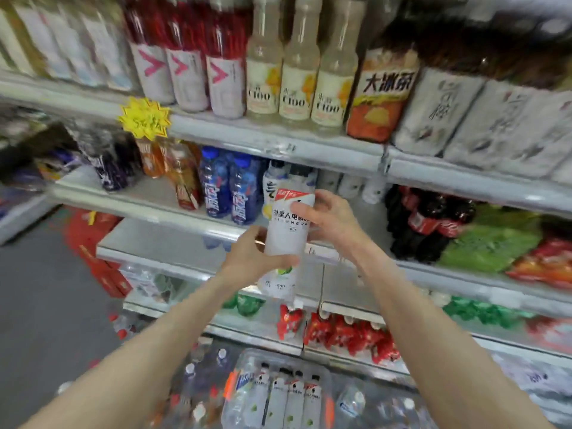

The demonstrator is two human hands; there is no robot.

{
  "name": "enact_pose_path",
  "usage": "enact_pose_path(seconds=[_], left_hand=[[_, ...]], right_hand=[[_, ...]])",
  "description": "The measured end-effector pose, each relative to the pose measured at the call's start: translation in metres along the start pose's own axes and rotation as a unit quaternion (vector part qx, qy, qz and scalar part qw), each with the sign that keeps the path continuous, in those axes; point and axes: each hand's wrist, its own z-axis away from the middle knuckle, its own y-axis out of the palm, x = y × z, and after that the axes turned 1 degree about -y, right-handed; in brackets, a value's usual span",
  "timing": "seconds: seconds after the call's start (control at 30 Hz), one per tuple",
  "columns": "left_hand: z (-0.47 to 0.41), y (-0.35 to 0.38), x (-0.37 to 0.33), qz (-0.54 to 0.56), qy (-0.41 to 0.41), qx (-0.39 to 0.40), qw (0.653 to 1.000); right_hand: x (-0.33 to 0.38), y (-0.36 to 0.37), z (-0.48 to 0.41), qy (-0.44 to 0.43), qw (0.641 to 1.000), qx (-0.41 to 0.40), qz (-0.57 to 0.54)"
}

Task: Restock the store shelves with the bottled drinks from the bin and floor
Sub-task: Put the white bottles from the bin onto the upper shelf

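The light is bright and even, with only soft shadows under the shelves [278, 140]. Motion blur softens almost everything, most strongly at the left and right edges and along the top. The wide lens bends the shelves into curves. The white bottle [288, 239] in the middle is sharpest; its label is readable.
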Motion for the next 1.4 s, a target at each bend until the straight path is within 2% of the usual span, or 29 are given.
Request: enact_pose_path(seconds=[0.2, 0.4, 0.63, 0.93, 1.13, 1.4], left_hand=[[0.009, -0.018, -0.051, 0.011, 0.064, 0.04, 0.997], [0.006, -0.017, -0.071, 0.01, 0.087, 0.092, 0.992], [-0.021, 0.011, -0.057, 0.007, 0.089, 0.102, 0.991], [-0.033, 0.059, -0.024, 0.029, 0.087, 0.074, 0.993], [-0.046, 0.102, -0.002, 0.047, 0.103, 0.062, 0.992], [-0.105, 0.134, 0.024, 0.03, 0.142, 0.034, 0.989]], right_hand=[[0.056, -0.014, 0.013, -0.06, 0.998, -0.014, 0.009], [0.062, -0.027, 0.023, -0.074, 0.997, -0.034, 0.016], [0.034, -0.042, 0.026, -0.038, 0.996, -0.081, -0.032], [-0.006, -0.067, 0.033, -0.02, 0.998, -0.031, -0.04], [-0.048, -0.088, 0.029, -0.051, 0.997, -0.041, -0.049], [-0.098, -0.104, -0.019, -0.107, 0.992, -0.058, -0.041]])
